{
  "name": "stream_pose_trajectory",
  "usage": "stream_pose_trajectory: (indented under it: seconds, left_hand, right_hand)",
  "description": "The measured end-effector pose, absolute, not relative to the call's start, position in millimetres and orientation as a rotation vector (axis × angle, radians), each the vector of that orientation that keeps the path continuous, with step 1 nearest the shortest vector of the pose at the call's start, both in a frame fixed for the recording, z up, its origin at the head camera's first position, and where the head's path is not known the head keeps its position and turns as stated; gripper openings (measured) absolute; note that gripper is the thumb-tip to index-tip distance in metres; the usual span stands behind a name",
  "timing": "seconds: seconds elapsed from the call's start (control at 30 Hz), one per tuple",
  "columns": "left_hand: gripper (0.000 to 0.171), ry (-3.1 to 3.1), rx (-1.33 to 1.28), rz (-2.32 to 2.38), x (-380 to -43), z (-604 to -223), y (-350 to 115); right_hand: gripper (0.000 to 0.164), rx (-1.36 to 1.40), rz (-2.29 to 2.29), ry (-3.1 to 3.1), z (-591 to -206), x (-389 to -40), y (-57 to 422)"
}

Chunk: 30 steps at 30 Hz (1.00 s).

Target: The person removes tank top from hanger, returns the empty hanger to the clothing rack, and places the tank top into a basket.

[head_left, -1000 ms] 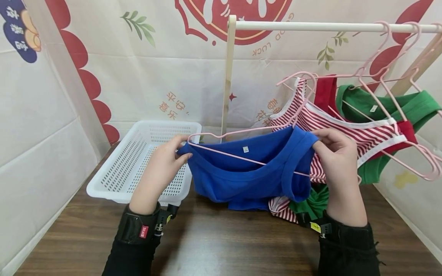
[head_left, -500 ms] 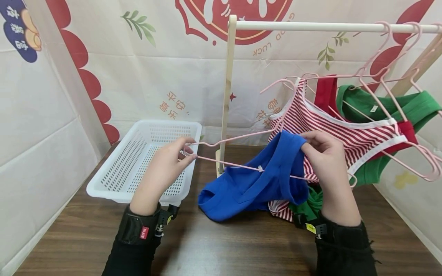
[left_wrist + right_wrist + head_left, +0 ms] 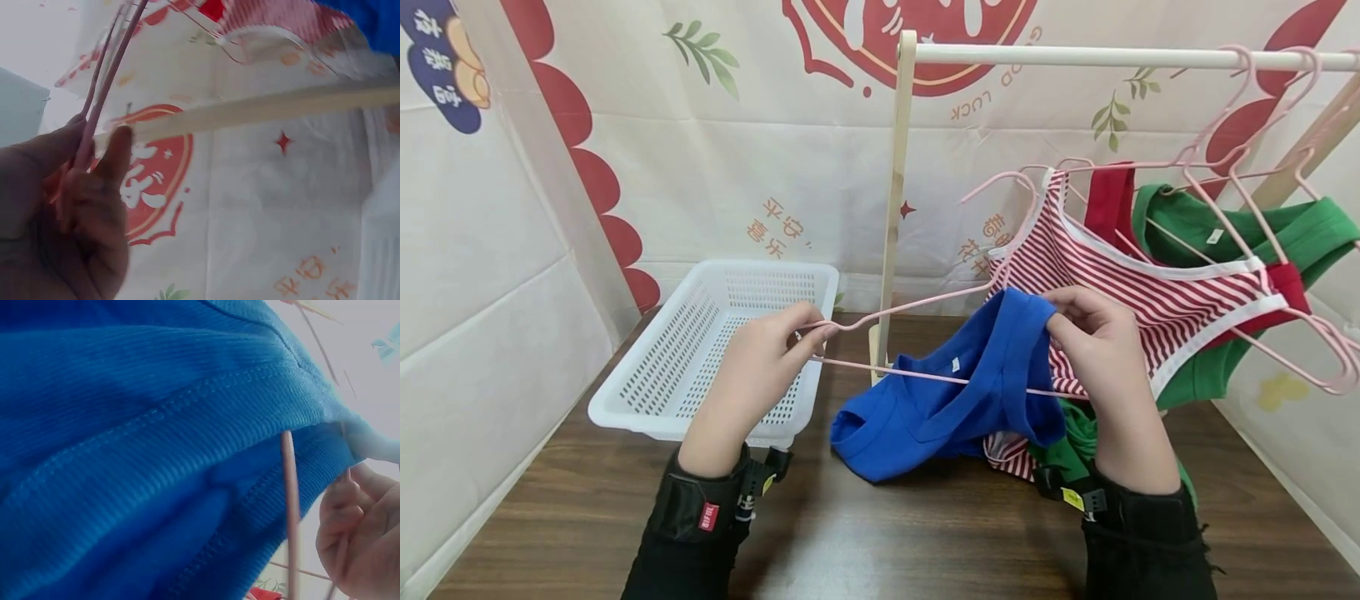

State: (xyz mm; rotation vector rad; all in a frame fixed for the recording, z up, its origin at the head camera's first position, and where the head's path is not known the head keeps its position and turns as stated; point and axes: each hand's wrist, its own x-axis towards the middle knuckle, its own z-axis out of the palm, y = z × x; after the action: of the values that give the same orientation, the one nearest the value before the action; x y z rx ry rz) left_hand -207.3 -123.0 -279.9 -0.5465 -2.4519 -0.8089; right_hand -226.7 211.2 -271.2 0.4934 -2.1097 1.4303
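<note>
My left hand [image 3: 760, 367] pinches the bare left end of a pink clothes hanger [image 3: 917, 307] between thumb and fingers. In the left wrist view the hanger [image 3: 110, 87] runs up out of that grip. A blue tank top [image 3: 925, 425] hangs from the hanger's right part, its left side slipped off and drooping to the table. My right hand [image 3: 1101, 342] pinches the top's right strap at the hanger's shoulder. In the right wrist view, ribbed blue fabric [image 3: 156, 437] fills much of the picture and the hanger's bar passes through the opening.
A white perforated basket [image 3: 640, 427] stands at the left. At the right, a white rail [image 3: 1075, 56] bears pink hangers with a striped top [image 3: 1120, 258], a red top [image 3: 1108, 200] and a green top [image 3: 1307, 225]. Green fabric [image 3: 1075, 450] lies below on the table.
The blue top's left strap has come off the hanger's left end and dropped. My left hand keeps hold of the bare hanger; my right hand has shifted slightly left with the top.
</note>
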Motion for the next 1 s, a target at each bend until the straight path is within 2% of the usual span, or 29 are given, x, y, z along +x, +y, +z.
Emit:
stream_pose_trajectory:
  seconds: [0.23, 0.7, 1.0]
  left_hand:
    - [0.020, -2.226, -0.594, -0.880, -196.8, -272.3, -121.6]
    - [0.010, -2.057, -0.591, -0.961, -196.1, -270.0, -130.7]
    - [0.006, -2.003, -0.573, -1.061, -191.6, -266.0, -137.3]
  right_hand:
    - [0.014, 0.532, 1.449, -2.126, -270.2, -224.7, 210.1]
    - [0.023, 0.572, 1.355, -2.176, -268.5, -222.6, 209.6]
    - [0.029, 0.483, 1.202, -2.274, -268.1, -223.5, 210.8]
